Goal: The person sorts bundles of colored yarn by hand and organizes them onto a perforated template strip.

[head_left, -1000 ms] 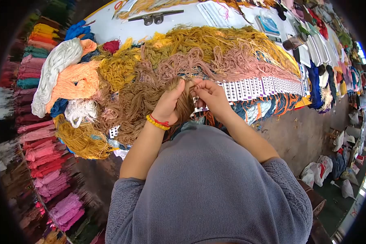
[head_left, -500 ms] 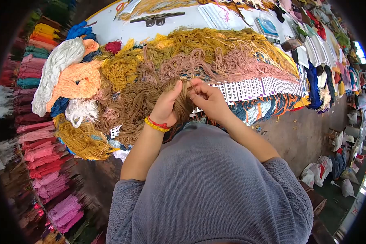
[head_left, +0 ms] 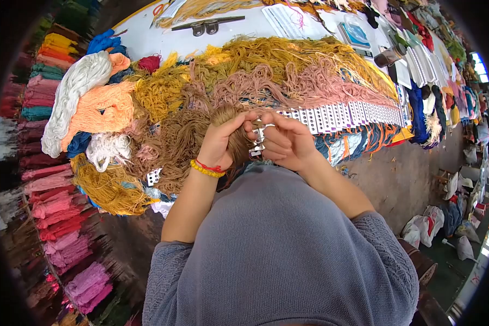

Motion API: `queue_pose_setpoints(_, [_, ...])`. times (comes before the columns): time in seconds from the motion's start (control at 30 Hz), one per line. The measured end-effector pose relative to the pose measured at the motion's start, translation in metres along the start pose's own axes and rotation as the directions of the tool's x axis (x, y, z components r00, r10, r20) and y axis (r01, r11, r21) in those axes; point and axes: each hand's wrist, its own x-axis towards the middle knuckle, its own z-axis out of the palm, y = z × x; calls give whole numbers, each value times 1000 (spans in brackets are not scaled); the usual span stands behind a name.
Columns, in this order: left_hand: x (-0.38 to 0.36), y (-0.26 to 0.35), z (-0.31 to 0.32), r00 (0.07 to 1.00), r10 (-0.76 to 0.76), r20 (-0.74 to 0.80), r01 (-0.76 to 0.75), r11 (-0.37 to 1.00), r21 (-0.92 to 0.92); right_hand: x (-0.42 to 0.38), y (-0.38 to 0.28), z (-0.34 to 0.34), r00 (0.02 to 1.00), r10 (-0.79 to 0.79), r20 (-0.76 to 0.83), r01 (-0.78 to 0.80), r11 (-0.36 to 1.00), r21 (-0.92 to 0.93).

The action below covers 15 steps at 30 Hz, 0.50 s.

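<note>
My left hand (head_left: 218, 142), with a red string and a yellow bead bracelet at its wrist, is closed around a bundle of brown yarn (head_left: 238, 148). Its thumb and fingertip reach toward the right hand. Close beside it, my right hand (head_left: 289, 142) has its fingers curled, thumb and forefinger pinched near the top of the bundle. Whatever is in that pinch is too small to make out. Under and left of the hands spreads a heap of brown yarn (head_left: 186, 144). A row of white cards with holes (head_left: 345, 117) runs off to the right, with dusty pink yarn (head_left: 266, 87) above it.
Mustard yarn (head_left: 288, 54) lies along the far side. Peach (head_left: 104, 108) and white skeins (head_left: 81, 81) sit at the left. A black clip-like bar (head_left: 206, 27), a blue scale (head_left: 356, 35) and a dark jar (head_left: 390, 55) are on the white table (head_left: 146, 38). Coloured skeins (head_left: 54, 206) line the left side.
My right hand has turned and its fingers have curled more, their knuckles now facing up. My left thumb has tipped over toward the right hand, and the left hand keeps the brown yarn.
</note>
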Motion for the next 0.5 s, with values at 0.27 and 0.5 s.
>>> queue_pose_setpoints(0.27, [-6, 2, 14, 995, -33, 89, 39, 997, -63, 9, 5, 21, 927, -271, -258, 74, 809, -583])
queue_pose_setpoints(0.5, [-2, -5, 14, 981, 39, 188, -60, 992, 109, 15, 17, 7, 885, -411, -218, -35, 409, -912])
